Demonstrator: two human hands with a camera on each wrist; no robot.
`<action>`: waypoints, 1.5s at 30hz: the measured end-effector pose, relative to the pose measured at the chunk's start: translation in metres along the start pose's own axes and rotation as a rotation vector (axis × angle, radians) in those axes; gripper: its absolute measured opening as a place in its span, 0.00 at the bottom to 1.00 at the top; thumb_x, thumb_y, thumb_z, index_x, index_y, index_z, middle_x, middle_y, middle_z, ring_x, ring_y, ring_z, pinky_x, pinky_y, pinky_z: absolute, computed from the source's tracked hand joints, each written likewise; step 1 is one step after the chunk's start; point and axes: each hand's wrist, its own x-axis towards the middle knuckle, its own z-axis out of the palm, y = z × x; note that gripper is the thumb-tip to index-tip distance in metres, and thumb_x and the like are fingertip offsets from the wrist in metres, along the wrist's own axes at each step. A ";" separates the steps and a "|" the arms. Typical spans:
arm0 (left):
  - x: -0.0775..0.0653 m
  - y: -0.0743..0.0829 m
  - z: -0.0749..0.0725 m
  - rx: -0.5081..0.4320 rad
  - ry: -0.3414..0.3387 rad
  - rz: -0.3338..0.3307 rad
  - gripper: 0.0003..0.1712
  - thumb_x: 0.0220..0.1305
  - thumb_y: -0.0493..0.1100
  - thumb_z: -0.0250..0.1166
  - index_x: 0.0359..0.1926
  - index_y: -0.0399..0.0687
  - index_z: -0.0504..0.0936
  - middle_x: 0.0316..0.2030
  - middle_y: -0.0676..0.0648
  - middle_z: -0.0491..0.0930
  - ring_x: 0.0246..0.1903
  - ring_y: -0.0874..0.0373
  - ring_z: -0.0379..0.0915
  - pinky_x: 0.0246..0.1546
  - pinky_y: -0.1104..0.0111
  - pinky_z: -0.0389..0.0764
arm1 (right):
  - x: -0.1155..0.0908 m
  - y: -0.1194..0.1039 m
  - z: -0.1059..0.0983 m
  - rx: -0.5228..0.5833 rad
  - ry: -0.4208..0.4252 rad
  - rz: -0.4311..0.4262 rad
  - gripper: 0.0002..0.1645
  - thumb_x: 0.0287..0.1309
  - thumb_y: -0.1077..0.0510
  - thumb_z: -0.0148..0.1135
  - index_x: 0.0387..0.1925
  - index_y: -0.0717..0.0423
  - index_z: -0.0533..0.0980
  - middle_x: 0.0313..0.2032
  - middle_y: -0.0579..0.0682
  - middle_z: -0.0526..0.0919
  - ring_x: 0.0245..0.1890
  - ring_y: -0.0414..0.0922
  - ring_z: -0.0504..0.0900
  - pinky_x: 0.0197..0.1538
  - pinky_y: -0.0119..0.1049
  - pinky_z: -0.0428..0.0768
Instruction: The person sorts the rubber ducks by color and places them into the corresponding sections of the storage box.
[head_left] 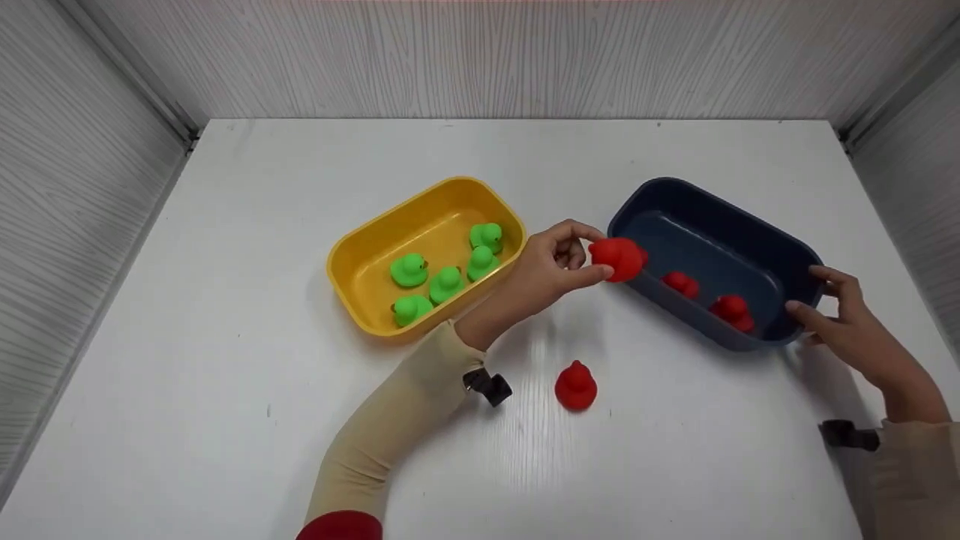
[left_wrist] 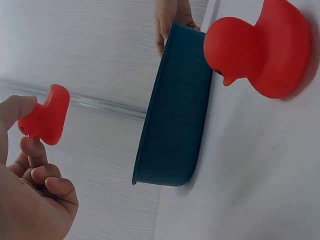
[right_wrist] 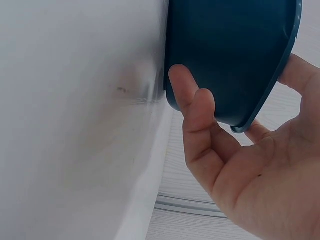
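Observation:
Between thumb and fingertips, my left hand (head_left: 551,262) pinches a red rubber duck (head_left: 619,259), held up beside the near left rim of the dark blue bin (head_left: 750,221). The left wrist view shows this duck (left_wrist: 46,116) raised off the table. My right hand (head_left: 859,330) grips the bin's right end, thumb over the rim and fingers against the outside wall (right_wrist: 230,55). Two red ducks (head_left: 731,311) lie inside the bin along its near side. Another red duck (head_left: 576,387) sits on the white table, below my left hand in the head view.
A yellow bin (head_left: 356,247) stands to the left, partly behind my left forearm, with several green ducks (head_left: 447,283) in it. White wood-grain panels (head_left: 480,60) border the table (head_left: 187,390) at the back and both sides.

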 end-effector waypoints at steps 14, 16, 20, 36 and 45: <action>0.049 -0.004 0.012 -0.032 0.103 -0.019 0.19 0.58 0.39 0.69 0.49 0.40 0.77 0.20 0.54 0.64 0.23 0.64 0.59 0.24 0.75 0.62 | 0.000 0.001 0.000 0.000 -0.004 0.003 0.38 0.72 0.52 0.48 0.70 0.52 0.38 0.63 0.74 0.45 0.33 0.22 0.70 0.34 0.22 0.76; 0.055 -0.005 0.015 -0.033 0.117 -0.017 0.19 0.57 0.40 0.70 0.49 0.40 0.78 0.19 0.54 0.64 0.22 0.64 0.59 0.24 0.75 0.62 | 0.000 0.002 0.000 0.001 -0.003 0.004 0.38 0.71 0.52 0.48 0.69 0.51 0.38 0.63 0.74 0.44 0.33 0.22 0.70 0.34 0.22 0.76; 0.065 -0.006 0.021 0.020 0.144 -0.031 0.20 0.56 0.43 0.72 0.49 0.43 0.80 0.19 0.55 0.64 0.22 0.64 0.59 0.23 0.76 0.61 | -0.001 0.003 0.000 -0.002 0.003 0.002 0.38 0.72 0.52 0.48 0.70 0.52 0.38 0.63 0.74 0.44 0.33 0.22 0.70 0.34 0.22 0.76; 0.096 -0.023 0.032 0.295 0.197 -0.188 0.24 0.56 0.56 0.71 0.54 0.60 0.81 0.19 0.55 0.61 0.21 0.64 0.55 0.22 0.75 0.55 | -0.001 0.002 0.000 0.009 -0.005 0.005 0.37 0.72 0.52 0.47 0.70 0.50 0.38 0.64 0.75 0.43 0.32 0.23 0.72 0.34 0.22 0.76; 0.100 -0.036 0.043 0.489 0.251 -0.250 0.20 0.54 0.60 0.71 0.49 0.67 0.83 0.29 0.56 0.72 0.34 0.64 0.64 0.29 0.76 0.62 | 0.001 0.003 0.000 0.016 -0.016 -0.023 0.35 0.72 0.57 0.46 0.69 0.52 0.38 0.63 0.75 0.44 0.33 0.22 0.71 0.34 0.22 0.76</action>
